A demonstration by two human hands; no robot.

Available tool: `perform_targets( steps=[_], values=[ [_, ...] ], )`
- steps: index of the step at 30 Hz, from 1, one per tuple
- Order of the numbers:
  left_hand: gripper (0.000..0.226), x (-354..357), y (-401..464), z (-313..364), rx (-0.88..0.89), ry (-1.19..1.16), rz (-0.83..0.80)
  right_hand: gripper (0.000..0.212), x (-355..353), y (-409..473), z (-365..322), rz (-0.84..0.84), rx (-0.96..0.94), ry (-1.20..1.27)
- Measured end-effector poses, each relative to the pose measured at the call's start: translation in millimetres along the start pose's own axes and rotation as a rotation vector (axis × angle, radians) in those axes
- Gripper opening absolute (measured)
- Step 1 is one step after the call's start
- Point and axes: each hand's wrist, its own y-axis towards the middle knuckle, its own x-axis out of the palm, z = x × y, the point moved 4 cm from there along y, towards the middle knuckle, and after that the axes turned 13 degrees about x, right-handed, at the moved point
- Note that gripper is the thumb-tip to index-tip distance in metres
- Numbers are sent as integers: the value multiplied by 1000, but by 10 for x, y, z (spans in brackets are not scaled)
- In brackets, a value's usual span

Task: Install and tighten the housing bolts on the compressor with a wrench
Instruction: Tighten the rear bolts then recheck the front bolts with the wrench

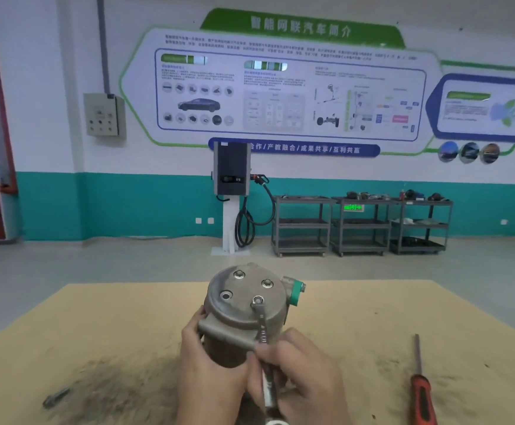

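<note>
A grey metal compressor (pixel 244 305) stands upright on the tan table (pixel 357 317), with a green port cap (pixel 296 291) at its right side. Its round top shows two seated bolts at the back (pixel 238 274) (pixel 267 283), one empty bolt hole (pixel 226 295) at the left and a front bolt (pixel 257 300). A silver wrench (pixel 263 338) sits on that front bolt, handle running down toward me. My right hand (pixel 302 378) grips the wrench handle. My left hand (pixel 207 369) wraps round the compressor body's left side.
A loose bolt (pixel 55 397) lies on the dirty patch at the table's front left. A red-handled screwdriver (pixel 421 391) lies at the front right. Beyond the table are open floor, a charging post (pixel 231 191) and grey shelf carts (pixel 362 225) along the wall.
</note>
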Motion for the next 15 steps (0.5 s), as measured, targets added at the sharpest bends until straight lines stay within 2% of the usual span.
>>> perform_targets(
  steps=[1,3,4,6,9,12,13,15],
  values=[
    [77,35,40,-11,1,8,-79,18,57,90,-83,-108,-70,-71],
    [46,103,95,-71,-57,49,-220,10,193,304,-251,-339,-87,-204],
    [44,122,95,-114,-85,77,-225,5,284,400,-326,-441,-72,-298],
    [54,127,46,-97,-68,113,-173,7,496,579,-374,-630,11,-447],
    [74,130,-43,100,-51,127,-68,10,783,926,-303,-663,137,-619],
    [115,132,-54,260,-24,84,37,5,907,1261,1,-707,385,-684],
    [118,138,-55,294,-5,68,60,5,886,1358,153,-695,454,-666],
    [100,137,-74,326,34,59,84,20,726,1489,494,-668,641,-562]
  ],
)
